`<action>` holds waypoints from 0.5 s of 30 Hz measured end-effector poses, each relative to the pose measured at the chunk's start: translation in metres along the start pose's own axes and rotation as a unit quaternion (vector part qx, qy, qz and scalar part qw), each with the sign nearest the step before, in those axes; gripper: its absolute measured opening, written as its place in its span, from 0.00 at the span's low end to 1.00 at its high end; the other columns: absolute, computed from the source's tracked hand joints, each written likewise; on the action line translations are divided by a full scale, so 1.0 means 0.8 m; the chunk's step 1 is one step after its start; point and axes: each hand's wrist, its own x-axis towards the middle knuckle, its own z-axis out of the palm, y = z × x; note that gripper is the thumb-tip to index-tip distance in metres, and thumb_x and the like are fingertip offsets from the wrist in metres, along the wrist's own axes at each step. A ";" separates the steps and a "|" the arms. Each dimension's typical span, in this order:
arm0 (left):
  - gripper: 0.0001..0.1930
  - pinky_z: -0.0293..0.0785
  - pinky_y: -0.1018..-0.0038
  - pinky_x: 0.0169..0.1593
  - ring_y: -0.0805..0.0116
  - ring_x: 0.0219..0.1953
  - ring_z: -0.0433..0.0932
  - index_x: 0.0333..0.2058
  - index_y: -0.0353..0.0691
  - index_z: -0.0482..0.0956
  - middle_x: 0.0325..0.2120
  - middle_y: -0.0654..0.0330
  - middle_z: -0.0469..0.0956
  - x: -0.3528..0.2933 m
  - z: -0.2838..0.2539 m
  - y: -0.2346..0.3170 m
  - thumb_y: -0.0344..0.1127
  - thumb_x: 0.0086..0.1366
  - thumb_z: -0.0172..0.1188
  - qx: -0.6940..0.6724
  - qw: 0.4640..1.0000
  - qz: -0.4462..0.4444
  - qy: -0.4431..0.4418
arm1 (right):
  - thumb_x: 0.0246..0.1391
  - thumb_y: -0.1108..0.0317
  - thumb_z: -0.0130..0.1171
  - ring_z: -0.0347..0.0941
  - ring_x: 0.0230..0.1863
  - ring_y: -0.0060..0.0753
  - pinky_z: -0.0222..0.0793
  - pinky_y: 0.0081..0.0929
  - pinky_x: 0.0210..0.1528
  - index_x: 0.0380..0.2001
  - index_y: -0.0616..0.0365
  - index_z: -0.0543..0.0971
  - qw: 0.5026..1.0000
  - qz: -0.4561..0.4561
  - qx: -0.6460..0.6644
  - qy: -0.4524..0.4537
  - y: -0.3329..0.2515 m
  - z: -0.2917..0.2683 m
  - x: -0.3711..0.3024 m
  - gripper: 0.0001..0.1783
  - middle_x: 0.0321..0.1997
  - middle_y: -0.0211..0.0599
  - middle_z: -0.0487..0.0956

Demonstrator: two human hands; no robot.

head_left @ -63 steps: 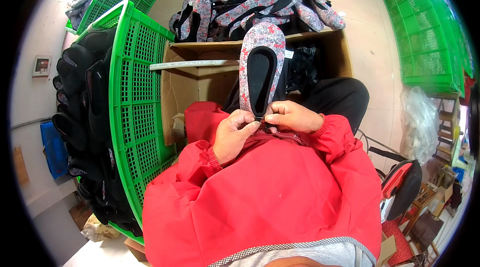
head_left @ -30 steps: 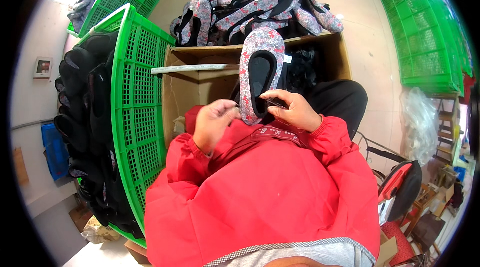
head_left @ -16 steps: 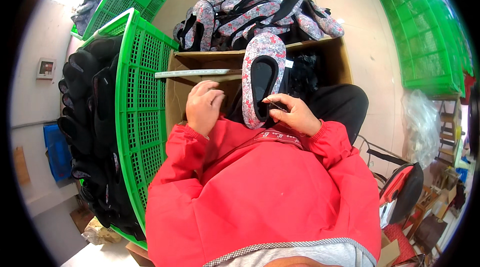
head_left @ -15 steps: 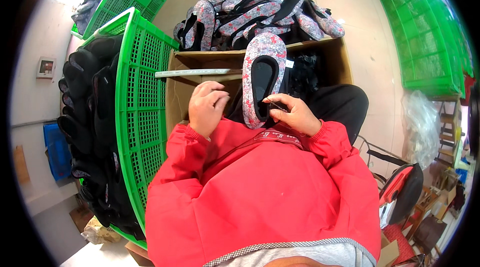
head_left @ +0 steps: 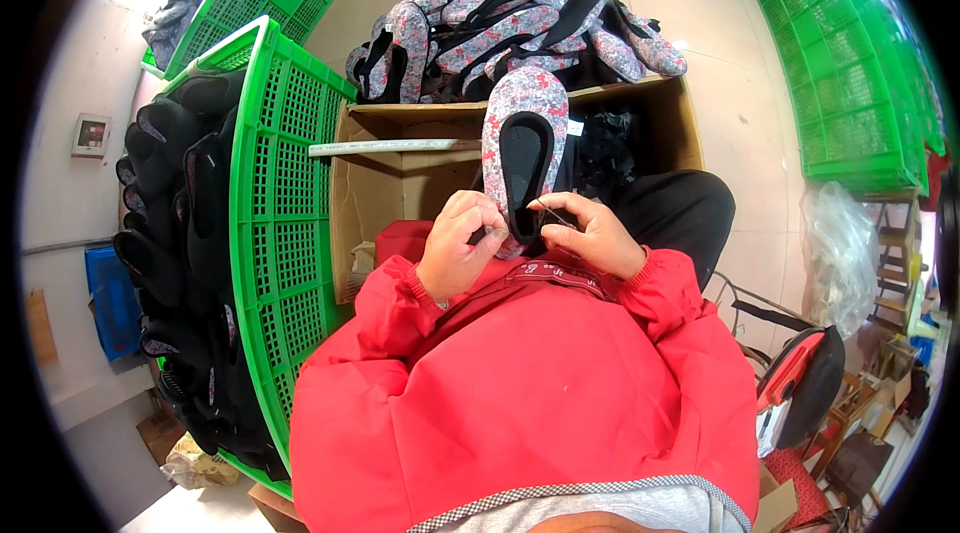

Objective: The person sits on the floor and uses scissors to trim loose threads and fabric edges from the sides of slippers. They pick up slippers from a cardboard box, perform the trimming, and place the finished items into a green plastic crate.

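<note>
A slipper-like shoe [head_left: 526, 93] with a red, grey and white speckled pattern and a black lining stands in front of my body, toe pointing away. At its heel end, my left hand [head_left: 460, 245] is closed with thumb and fingers together; anything between them is too small to tell. Across the opening, my right hand [head_left: 596, 233] is closed in a pinch at the shoe's right edge. Something thin and dark shows by its fingertips, but I cannot make out its kind. A small white tag [head_left: 575, 128] sits on the shoe's right side.
Beyond the shoe, similar patterned shoes [head_left: 500, 28] are heaped behind an open cardboard box [head_left: 440, 113]. A green crate [head_left: 290, 133] at my left holds black shoes [head_left: 205, 193]. A pale strip [head_left: 395, 147] spans from crate to box. More green crates [head_left: 840, 63] stand far right.
My left hand has moved right and inward to the shoe's heel, its fingers closing together. The shoe has shifted slightly left, while my right hand stays nearly in place.
</note>
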 end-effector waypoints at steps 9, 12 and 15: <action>0.18 0.73 0.69 0.51 0.55 0.48 0.74 0.43 0.37 0.80 0.52 0.54 0.72 0.016 -0.014 0.003 0.17 0.52 0.60 0.067 0.997 0.010 -0.041 | 0.68 0.62 0.50 0.70 0.39 0.17 0.68 0.19 0.43 0.53 0.60 0.69 0.980 0.029 0.193 -0.034 0.009 0.009 -0.033 0.16 0.39 0.31 0.75; 0.18 0.73 0.65 0.52 0.53 0.51 0.74 0.39 0.37 0.80 0.50 0.57 0.75 0.033 -0.022 0.005 0.18 0.45 0.62 0.177 0.975 0.112 -0.077 | 0.68 0.57 0.51 0.70 0.40 0.17 0.66 0.17 0.42 0.51 0.60 0.69 0.979 0.055 0.177 -0.089 0.009 0.009 -0.039 0.18 0.39 0.32 0.75; 0.15 0.72 0.65 0.53 0.55 0.50 0.75 0.36 0.37 0.80 0.42 0.59 0.79 0.048 -0.031 0.004 0.21 0.46 0.63 0.213 0.954 0.176 -0.114 | 0.67 0.59 0.54 0.71 0.40 0.18 0.66 0.17 0.42 0.50 0.59 0.70 0.986 0.001 0.125 -0.109 0.019 0.010 -0.043 0.17 0.40 0.33 0.76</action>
